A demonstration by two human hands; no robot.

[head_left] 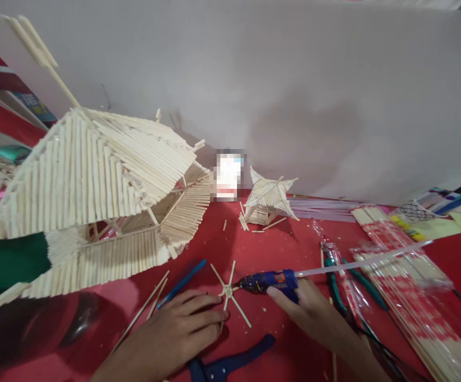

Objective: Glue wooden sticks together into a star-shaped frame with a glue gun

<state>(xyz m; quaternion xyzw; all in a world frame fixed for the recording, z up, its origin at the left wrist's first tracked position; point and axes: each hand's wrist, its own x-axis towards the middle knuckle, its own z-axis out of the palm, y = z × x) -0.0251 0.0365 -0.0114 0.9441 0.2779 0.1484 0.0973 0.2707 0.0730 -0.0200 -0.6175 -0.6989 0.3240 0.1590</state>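
Observation:
A small wheel-like frame of thin wooden sticks point(229, 291) lies flat on the red table, its spokes spreading from a ring-shaped hub. My left hand point(186, 326) is palm down at its left side, fingertips holding the lower and left spokes. My right hand point(307, 305) grips a blue glue gun point(270, 281), whose dark nozzle points left and meets the frame close to the hub. A long clear glue stick point(365, 261) juts from the back of the gun. Under my hands lies a dark blue strap-like item point(234, 365).
A large stick-built pavilion model point(95, 180) fills the left. A smaller star-roofed model point(272, 196) stands by the wall near a blurred bright panel point(228, 175). At right are green-handled pliers point(363, 286) and wrapped stick bundles point(417, 307). A blue pen point(182, 283) lies left.

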